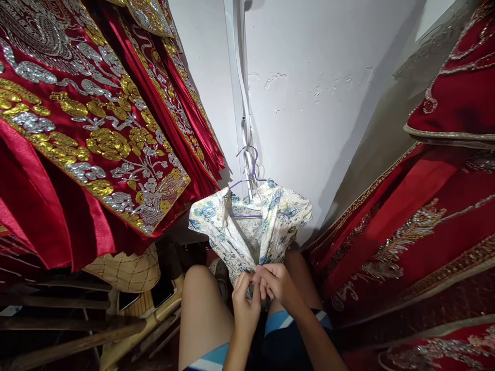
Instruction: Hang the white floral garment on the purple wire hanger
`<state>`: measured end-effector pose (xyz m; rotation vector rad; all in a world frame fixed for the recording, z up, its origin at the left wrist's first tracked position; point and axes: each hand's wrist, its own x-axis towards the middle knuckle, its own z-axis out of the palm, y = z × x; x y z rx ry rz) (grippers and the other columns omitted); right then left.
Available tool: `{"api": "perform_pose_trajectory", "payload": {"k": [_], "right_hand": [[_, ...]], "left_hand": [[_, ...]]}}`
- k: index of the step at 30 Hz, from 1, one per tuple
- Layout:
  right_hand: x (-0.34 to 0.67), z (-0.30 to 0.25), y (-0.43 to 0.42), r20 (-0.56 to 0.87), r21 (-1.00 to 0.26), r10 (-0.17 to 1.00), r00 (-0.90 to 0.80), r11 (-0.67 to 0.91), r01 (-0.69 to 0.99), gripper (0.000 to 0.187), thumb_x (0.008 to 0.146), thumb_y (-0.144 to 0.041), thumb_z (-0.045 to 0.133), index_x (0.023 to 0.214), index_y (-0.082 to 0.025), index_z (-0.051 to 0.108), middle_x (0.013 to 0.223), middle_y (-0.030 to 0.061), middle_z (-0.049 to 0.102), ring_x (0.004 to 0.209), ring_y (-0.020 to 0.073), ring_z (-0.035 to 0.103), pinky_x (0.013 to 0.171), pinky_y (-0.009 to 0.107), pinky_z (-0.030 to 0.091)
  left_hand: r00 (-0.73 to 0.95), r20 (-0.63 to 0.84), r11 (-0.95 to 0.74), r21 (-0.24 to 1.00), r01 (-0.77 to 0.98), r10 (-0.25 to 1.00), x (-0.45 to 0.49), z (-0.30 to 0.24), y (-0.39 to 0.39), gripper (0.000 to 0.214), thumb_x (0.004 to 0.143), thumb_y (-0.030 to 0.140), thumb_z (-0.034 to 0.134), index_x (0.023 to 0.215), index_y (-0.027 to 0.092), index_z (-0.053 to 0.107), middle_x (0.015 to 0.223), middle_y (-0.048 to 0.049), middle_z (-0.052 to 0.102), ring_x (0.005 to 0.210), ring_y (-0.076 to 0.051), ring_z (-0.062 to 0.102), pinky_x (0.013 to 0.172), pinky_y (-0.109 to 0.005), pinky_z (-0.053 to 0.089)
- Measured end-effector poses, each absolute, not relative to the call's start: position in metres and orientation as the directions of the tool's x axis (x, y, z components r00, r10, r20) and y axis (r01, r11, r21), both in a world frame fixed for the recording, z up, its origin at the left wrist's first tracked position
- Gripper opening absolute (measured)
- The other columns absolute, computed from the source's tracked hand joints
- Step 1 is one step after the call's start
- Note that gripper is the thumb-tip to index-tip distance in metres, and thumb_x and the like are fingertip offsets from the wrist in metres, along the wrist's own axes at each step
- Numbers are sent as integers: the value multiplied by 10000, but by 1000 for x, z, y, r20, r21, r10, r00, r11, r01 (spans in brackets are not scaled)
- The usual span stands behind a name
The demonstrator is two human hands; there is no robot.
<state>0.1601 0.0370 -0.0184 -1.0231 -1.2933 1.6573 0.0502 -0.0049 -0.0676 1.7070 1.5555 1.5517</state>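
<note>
A white dress with blue and yellow flowers (pixel 247 226) hangs on a purple wire hanger (pixel 247 178) against the white wall. Both of my hands meet at the front of the dress, low down, just above my knees. My left hand (pixel 244 304) pinches the fabric with closed fingers. My right hand (pixel 275 283) pinches the same spot, its fingertips touching those of the left. What lies between the fingertips is too small to make out.
Red garments with gold and silver embroidery (pixel 77 118) hang close on the left, and more of them (pixel 417 232) on the right. A woven hat (pixel 124 270) and wooden chair parts (pixel 77 330) sit at lower left. A white cable duct (pixel 234 77) runs down the wall.
</note>
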Motion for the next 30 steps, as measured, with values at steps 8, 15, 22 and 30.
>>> {"api": "perform_pose_trajectory", "payload": {"k": [8, 15, 22, 30], "right_hand": [[164, 7, 46, -70, -988, 937, -341, -112, -106, 421, 869, -522, 577, 664, -166, 670, 403, -11, 560, 327, 89, 350, 399, 242, 256], [161, 30, 64, 21, -994, 945, -326, -15, -110, 471, 886, -555, 542, 707, -150, 704, 415, -10, 566, 337, 85, 354, 406, 230, 281], [155, 65, 86, 89, -990, 978, -186, 67, -122, 406, 877, -481, 570, 688, -154, 719, 387, -30, 522, 364, 86, 347, 450, 244, 302], [156, 100, 121, 79, -945, 988, -132, 32, -324, 377, 745, -491, 723, 645, -130, 681, 397, -46, 487, 377, 68, 339, 427, 240, 269]], "left_hand": [[-178, 436, -320, 833, 451, 882, 50, -68, -6, 175, 939, 221, 510, 783, 194, 585, 777, -34, 582, 771, -183, 548, 723, -266, 407], [-229, 410, -281, 851, 443, 883, 49, -62, -6, 172, 912, 256, 564, 752, 198, 594, 746, -36, 592, 751, -193, 565, 697, -254, 418], [-227, 417, -277, 840, 467, 880, 53, -63, -4, 190, 914, 253, 550, 732, 202, 567, 710, -25, 557, 722, -186, 540, 691, -256, 399], [-163, 412, -281, 814, 508, 897, 64, -66, 2, 205, 937, 255, 521, 739, 208, 545, 725, -30, 575, 736, -187, 543, 685, -263, 384]]}}
